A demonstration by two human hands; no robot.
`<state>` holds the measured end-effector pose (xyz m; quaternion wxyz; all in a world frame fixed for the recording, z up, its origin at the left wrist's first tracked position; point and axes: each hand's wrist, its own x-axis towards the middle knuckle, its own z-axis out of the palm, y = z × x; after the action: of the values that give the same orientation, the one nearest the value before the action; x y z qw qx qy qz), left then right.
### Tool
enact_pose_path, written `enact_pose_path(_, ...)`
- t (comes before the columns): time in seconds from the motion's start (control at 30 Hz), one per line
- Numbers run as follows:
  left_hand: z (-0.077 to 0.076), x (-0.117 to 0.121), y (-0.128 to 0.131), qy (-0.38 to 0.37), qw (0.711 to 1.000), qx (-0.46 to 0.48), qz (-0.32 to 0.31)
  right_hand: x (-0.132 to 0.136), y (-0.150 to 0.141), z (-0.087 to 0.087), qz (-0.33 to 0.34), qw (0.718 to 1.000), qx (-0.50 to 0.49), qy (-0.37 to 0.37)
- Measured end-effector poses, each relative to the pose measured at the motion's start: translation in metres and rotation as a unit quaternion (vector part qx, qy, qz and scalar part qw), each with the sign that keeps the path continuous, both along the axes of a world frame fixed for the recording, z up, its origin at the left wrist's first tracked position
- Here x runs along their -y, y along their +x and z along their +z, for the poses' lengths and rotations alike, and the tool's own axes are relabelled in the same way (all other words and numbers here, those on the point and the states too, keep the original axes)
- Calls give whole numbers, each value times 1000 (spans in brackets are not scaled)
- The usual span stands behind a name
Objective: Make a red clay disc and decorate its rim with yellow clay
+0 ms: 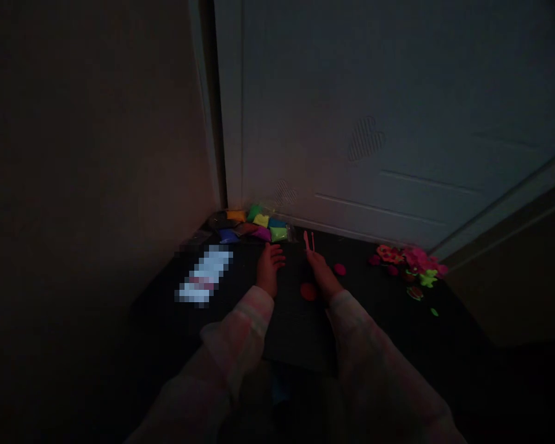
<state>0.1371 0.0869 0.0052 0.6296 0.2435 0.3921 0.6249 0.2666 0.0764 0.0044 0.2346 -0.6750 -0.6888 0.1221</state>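
The scene is very dark. My left hand (270, 266) rests on the dark table (240, 320) with its fingers curled down, and nothing shows in it. My right hand (320, 271) reaches forward beside it, its fingertips at two thin pink sticks (309, 240) that stand up from them. A flat red clay disc (308, 291) lies just left of my right wrist. A smaller pink disc (340, 269) lies to the right of that hand. Both sleeves are pale and striped.
Bags of coloured clay (259, 225) are piled at the back by the white door (374, 123). Pink, red and green clay flowers (414, 265) sit at the right. A blurred white packet (205, 274) lies at the left. A bare wall rises on the left.
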Motion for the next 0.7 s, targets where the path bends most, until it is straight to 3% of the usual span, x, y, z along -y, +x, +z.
enact_pose_path(0.1,1,0,0,4,1000,5,0,-2,1,1,-28,1000,-3,-6)
enact_pose_path(0.27,1,0,0,3,1000,7,-3,7,-24,-4,-75,996,43,2)
enact_pose_path(0.4,-1,-1,0,9,1000,-9,0,12,-35,-8,-70,987,147,-2)
enact_pose_path(0.5,-2,-2,1,8,1000,-18,-1,12,-36,-8,-64,984,164,-18)
enact_pose_path(0.6,-1,-1,1,12,1000,-23,-4,12,-36,-7,-70,989,130,-11)
enact_pose_path(0.7,2,1,-1,12,1000,-14,-1,11,-30,-3,-71,997,-4,7)
